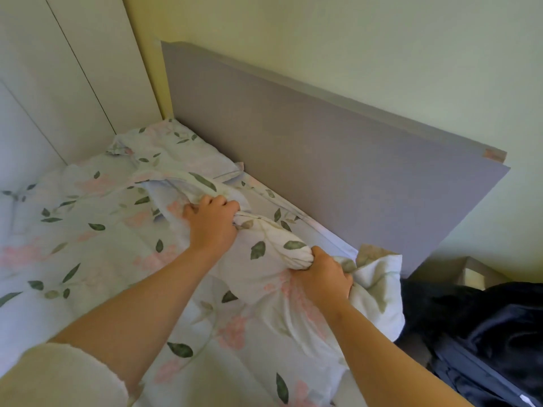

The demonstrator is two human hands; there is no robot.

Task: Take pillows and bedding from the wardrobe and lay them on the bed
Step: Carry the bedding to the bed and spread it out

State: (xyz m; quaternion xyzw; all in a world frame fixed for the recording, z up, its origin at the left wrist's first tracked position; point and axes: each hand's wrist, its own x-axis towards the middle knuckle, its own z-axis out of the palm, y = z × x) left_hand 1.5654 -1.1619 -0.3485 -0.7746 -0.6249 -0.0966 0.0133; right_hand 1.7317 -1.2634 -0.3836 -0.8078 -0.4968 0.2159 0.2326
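Observation:
A white floral duvet [88, 230] with green leaves and pink flowers lies spread over the bed. My left hand [213, 223] grips a bunched fold of its top edge near the headboard. Lower and to the right, my right hand [321, 277] grips the same twisted edge close to the bed's right corner, where the fabric hangs over the side. A pillow [173, 148] in matching floral cloth lies in the far left corner against the headboard.
A grey headboard [323, 148] runs along the pale yellow wall. White wardrobe panels [58, 69] stand at the left of the bed. Dark clothing or a bag [484, 333] lies heaped to the right of the bed, by a small grey bedside table [470, 271].

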